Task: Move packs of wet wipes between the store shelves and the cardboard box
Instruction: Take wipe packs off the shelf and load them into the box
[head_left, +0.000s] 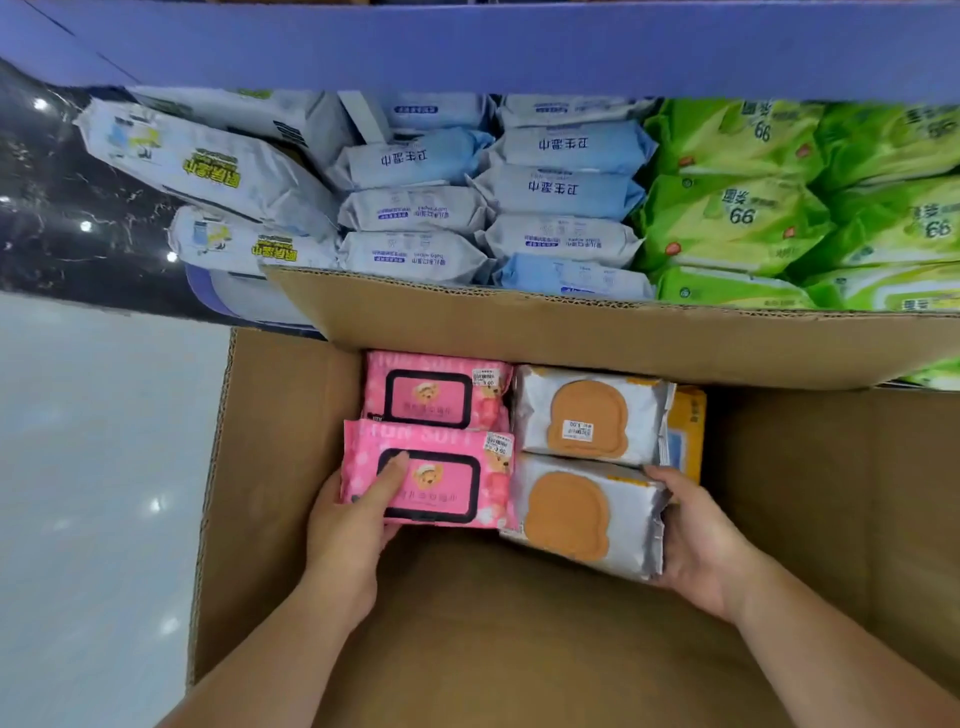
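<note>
— Down inside the cardboard box (280, 467), what do both hands have?

— Each grasps a pack of wet wipes. The left hand (345, 525) has its grip closed on the near pink pack (441, 475), thumb lying across the black-framed lid flap and the other fingers tucked under the pack's left end. The right hand (701, 540) has its grip closed on the near white pack (587, 514), the one with the orange bear-shaped lid, fingers wrapped round its right end and thumb on its top edge.

— Where do those two packs sit?

— Side by side, touching, at the far half of the box, the pink one left of the white one. Just beyond each lies a matching pack: a second pink pack (434, 389) and a second white pack (592, 413), both against the far wall of the box. The near pink pack overlaps the far one a little.

— Anything else in the box?

— A yellow pack (688, 426) stands on edge to the right of the white ones; most of it is hidden. The near part of the box floor is bare cardboard.

— And the shelves?

— Beyond the box's raised far flap, the shelf holds stacked white packs with yellow print (208, 171) on the left, blue and white packs (493, 197) in the middle, and green packs (779, 208) on the right.
</note>
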